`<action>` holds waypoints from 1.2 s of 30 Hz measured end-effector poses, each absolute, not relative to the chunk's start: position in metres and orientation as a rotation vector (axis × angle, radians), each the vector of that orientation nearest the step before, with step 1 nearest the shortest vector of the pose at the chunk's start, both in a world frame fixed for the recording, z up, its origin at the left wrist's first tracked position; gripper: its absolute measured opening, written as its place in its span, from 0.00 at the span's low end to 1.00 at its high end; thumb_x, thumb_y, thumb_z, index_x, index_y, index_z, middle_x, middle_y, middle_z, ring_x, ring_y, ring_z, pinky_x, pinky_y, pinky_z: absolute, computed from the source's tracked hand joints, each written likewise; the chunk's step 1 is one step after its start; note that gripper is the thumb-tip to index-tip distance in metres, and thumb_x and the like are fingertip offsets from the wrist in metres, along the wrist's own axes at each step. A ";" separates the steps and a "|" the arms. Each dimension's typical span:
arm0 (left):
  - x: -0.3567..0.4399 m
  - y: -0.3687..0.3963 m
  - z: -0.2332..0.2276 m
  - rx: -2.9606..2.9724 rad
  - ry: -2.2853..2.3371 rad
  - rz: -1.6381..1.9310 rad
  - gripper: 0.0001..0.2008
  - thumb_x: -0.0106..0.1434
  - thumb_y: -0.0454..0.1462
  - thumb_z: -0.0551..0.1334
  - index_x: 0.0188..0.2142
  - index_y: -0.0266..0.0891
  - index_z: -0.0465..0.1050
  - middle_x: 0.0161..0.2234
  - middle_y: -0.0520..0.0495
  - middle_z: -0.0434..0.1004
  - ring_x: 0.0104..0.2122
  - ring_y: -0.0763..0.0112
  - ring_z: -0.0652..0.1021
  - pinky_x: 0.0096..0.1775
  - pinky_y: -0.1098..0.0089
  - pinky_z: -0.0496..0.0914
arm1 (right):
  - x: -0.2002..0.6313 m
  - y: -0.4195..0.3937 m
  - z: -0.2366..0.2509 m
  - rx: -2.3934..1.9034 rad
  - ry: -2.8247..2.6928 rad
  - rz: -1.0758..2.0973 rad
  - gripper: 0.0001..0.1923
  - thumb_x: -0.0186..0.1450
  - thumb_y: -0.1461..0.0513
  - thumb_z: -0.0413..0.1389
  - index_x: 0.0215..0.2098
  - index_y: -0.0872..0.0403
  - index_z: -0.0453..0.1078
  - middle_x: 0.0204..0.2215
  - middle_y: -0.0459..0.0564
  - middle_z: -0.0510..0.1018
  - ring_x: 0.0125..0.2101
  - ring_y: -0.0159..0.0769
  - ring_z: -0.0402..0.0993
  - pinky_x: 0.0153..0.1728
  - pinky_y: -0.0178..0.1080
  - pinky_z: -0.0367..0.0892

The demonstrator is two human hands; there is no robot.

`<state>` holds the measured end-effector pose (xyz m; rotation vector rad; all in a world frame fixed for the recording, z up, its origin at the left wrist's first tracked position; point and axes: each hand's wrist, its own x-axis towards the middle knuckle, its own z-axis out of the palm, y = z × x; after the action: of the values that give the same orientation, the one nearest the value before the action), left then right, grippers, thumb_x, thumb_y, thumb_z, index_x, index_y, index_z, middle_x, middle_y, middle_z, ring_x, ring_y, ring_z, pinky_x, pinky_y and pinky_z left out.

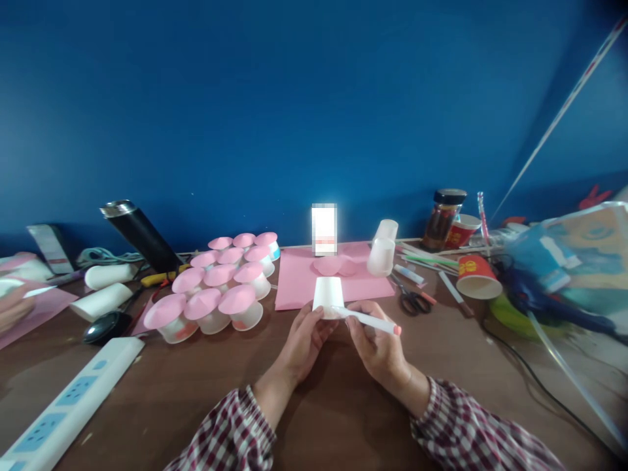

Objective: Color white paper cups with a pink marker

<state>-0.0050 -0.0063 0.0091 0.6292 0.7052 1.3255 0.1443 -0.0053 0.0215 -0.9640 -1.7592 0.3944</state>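
Observation:
A white paper cup [328, 292] is upside down in front of me, narrow end up, with my left hand [305, 343] wrapped round its lower left side. My right hand [375, 350] is closed on a white marker [375, 322] with a pinkish-red end pointing right. The marker's other end lies against the cup's lower part; its tip is too blurred to make out. Behind the cup are pink paper circles [333, 265] on a stack of pink paper [294, 281]. Several upturned cups topped with pink discs [203, 303] stand in rows to the left.
Black scissors [415, 301], markers [455, 293], translucent cups [381, 257] and a red paper cup [478, 278] lie to the right, with a glue gun [554, 304] beyond. At left are a power strip [73, 405], a black flask [142, 239] and another person's hand [14, 307].

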 end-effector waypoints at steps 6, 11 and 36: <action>-0.005 -0.007 0.010 0.618 0.712 1.330 0.08 0.60 0.37 0.60 0.38 0.37 0.72 0.39 0.44 0.76 0.42 0.66 0.74 0.47 0.64 0.66 | 0.144 -0.005 0.023 -0.965 -1.771 0.379 0.04 0.64 0.64 0.52 0.38 0.54 0.65 0.29 0.46 0.74 0.27 0.31 0.72 0.31 0.32 0.67; -0.003 -0.005 0.010 0.634 0.729 1.335 0.10 0.61 0.41 0.59 0.39 0.37 0.71 0.39 0.44 0.75 0.40 0.67 0.74 0.46 0.63 0.67 | 0.144 -0.005 0.022 -0.960 -1.778 0.402 0.04 0.64 0.64 0.52 0.39 0.54 0.65 0.30 0.47 0.74 0.28 0.31 0.72 0.31 0.32 0.67; -0.002 -0.009 0.010 0.716 0.701 1.313 0.12 0.61 0.40 0.59 0.43 0.39 0.70 0.45 0.43 0.75 0.46 0.63 0.73 0.52 0.58 0.63 | 0.148 0.002 0.021 -1.049 -1.698 0.411 0.04 0.64 0.63 0.51 0.36 0.54 0.66 0.28 0.48 0.74 0.26 0.33 0.72 0.30 0.33 0.68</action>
<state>-0.0019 -0.0085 0.0098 0.7160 0.7014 1.3126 0.1478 0.0016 0.0211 -1.0490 -1.6984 0.4112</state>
